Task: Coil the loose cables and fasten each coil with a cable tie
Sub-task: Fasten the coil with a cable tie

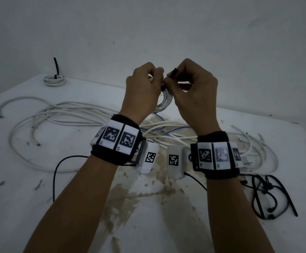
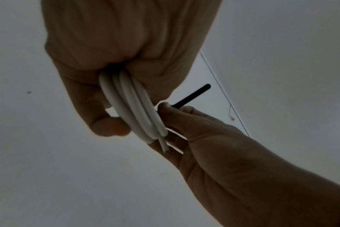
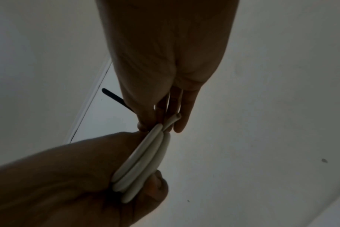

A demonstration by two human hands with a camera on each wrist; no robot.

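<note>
Both hands are raised above the table, close together. My left hand (image 1: 144, 84) grips a small coil of white cable (image 1: 165, 101), its loops showing below the fist (image 2: 130, 107) and in the right wrist view (image 3: 144, 162). My right hand (image 1: 190, 88) pinches a black cable tie (image 1: 173, 73) at the coil's top; the tie's tail sticks out past the fingers (image 2: 192, 96) (image 3: 113, 96). How the tie sits around the coil is hidden by the fingers. A cut cable end (image 2: 164, 147) pokes out of the coil.
A tied white coil (image 1: 54, 80) with a black tie tail lies at the back left. Loose white cables (image 1: 57, 115) and blue ones (image 1: 159, 128) sprawl across the stained white table (image 1: 38, 179). Several black cable ties (image 1: 269, 194) lie at the right.
</note>
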